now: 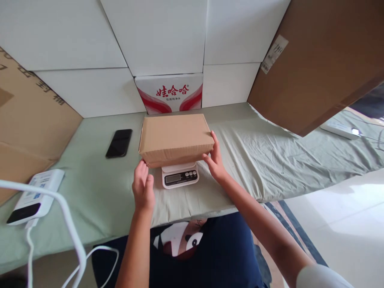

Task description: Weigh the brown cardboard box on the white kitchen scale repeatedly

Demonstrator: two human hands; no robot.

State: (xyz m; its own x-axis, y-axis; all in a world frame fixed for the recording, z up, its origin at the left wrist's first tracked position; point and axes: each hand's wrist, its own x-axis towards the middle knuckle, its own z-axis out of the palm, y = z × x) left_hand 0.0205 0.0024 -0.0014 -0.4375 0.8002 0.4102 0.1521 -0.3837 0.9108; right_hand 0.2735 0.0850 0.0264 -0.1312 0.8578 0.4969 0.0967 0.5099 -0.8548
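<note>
A closed brown cardboard box [175, 138] rests on a small white digital scale [180, 176], whose display and buttons face me. My left hand [143, 187] is at the box's near left corner, fingertips touching or almost touching it, palm turned inward. At the box's right end, my right hand [214, 160] lies with its fingers against the side. Neither hand closes around the box.
A black phone [119, 143] lies left of the box on the pale green cloth [99, 188]. A white power bank [35, 196] with a cable sits at the near left. White panels, a red-printed carton [169, 94] and brown cardboard sheets stand behind. A power strip [340, 129] lies far right.
</note>
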